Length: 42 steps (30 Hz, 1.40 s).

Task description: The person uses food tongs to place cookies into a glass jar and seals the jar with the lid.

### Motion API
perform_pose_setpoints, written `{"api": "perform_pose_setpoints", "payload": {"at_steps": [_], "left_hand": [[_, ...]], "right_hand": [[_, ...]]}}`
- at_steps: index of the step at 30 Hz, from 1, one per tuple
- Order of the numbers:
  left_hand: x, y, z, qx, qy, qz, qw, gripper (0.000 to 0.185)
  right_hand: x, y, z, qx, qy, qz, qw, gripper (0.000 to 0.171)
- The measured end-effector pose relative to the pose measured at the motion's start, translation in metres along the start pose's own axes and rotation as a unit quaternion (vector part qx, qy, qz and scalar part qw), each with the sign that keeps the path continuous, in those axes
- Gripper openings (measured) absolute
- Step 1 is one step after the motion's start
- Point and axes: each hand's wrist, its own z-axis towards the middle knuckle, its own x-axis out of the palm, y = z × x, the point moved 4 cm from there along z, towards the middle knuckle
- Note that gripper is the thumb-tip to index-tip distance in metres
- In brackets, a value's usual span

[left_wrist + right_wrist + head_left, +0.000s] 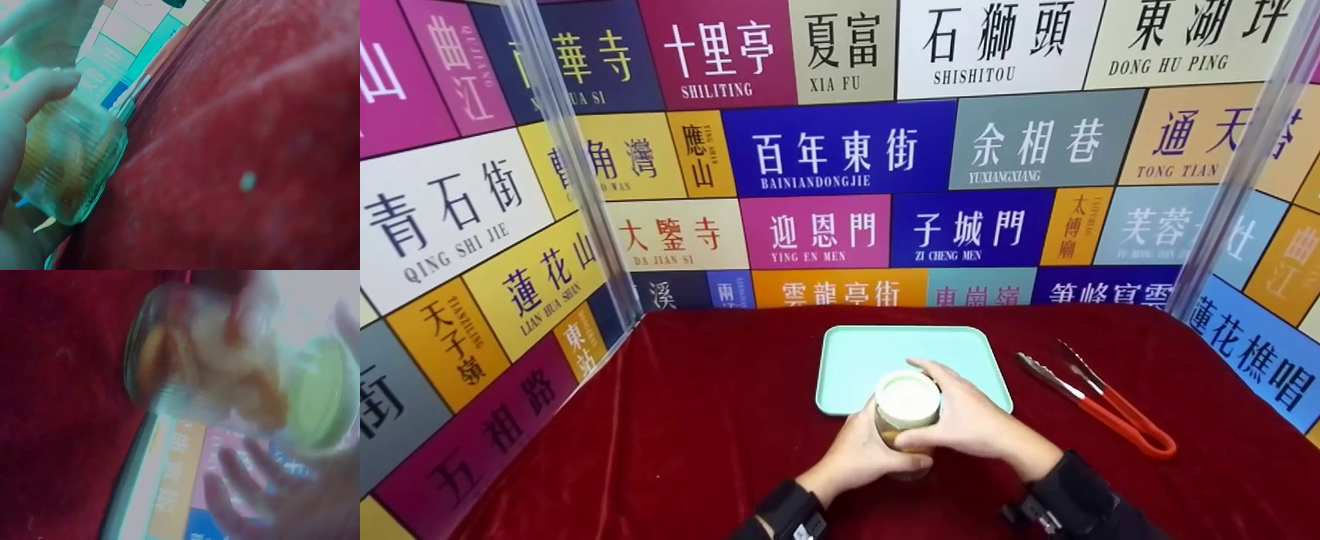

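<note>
A clear ribbed jar (73,163) with a pale, light-green lid (908,397) is between both hands above the red cloth. Orange-brown pieces (163,360) show through its wall; motion blurs them. My left hand (861,450) grips the jar's body from the left, its thumb across the near side. My right hand (971,418) is around the upper part from the right, thumb in front just under the lid. Its other fingers reach behind the lid and look spread in the right wrist view. The lid sits on the jar.
A mint-green tray (855,352) lies just behind the jar, partly covered by the hands. To its right are metal tongs (1125,424) with red handles, spread apart. Red velvet cloth (697,420) covers the table. Sign-printed panels (840,150) with clear corner posts (577,150) stand around it.
</note>
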Motion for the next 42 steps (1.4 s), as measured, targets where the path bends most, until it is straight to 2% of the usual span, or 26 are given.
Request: {"api": "perform_pose_setpoints", "payload": {"at_steps": [2,4,7,10,15,21,24,27,31,36,39,42], "left_hand": [[0.001,0.001,0.001,-0.003,0.023,-0.023,0.9995,0.091],[0.001,0.002,0.001,-0.001,0.039,-0.04,0.9984,0.089],[0.001,0.003,0.001,-0.001,0.053,-0.054,0.9971,0.087],[0.001,0.002,0.001,0.003,0.053,-0.043,0.9977,0.085],[-0.001,-0.001,0.0,0.001,0.047,-0.018,0.9987,0.085],[0.0,-0.001,0.0,-0.002,0.034,-0.013,0.9993,0.088],[0.001,0.0,0.0,0.0,0.036,-0.018,0.9992,0.089],[0.001,0.001,0.0,0.002,0.036,-0.014,0.9992,0.09],[0.0,0.003,0.0,-0.007,0.035,-0.003,0.9994,0.091],[-0.001,0.004,0.001,-0.008,0.033,0.002,0.9994,0.09],[0.0,0.003,0.0,-0.006,0.037,-0.011,0.9992,0.087],[0.0,0.003,0.0,-0.008,0.044,-0.033,0.9985,0.085]], "right_hand": [[-0.002,-0.006,0.001,-0.021,0.035,0.053,0.998,0.102],[-0.005,-0.01,0.001,-0.037,0.061,0.093,0.993,0.096],[-0.007,-0.012,0.001,-0.054,0.085,0.107,0.989,0.085],[-0.008,-0.011,0.002,-0.06,0.085,0.094,0.99,0.078],[-0.005,-0.007,0.003,-0.054,0.032,0.044,0.997,0.073],[0.006,0.001,-0.001,0.011,-0.068,0.009,0.998,0.08],[0.009,0.005,-0.003,0.027,-0.091,-0.005,0.995,0.081],[0.009,0.006,-0.004,0.03,-0.094,-0.018,0.995,0.081],[0.008,0.006,-0.003,0.031,-0.064,-0.022,0.997,0.088],[0.001,0.0,-0.001,-0.013,0.022,0.01,1.0,0.104],[-0.004,-0.004,-0.001,-0.034,0.066,0.052,0.996,0.096],[-0.007,-0.007,0.0,-0.042,0.088,0.084,0.992,0.082]]}}
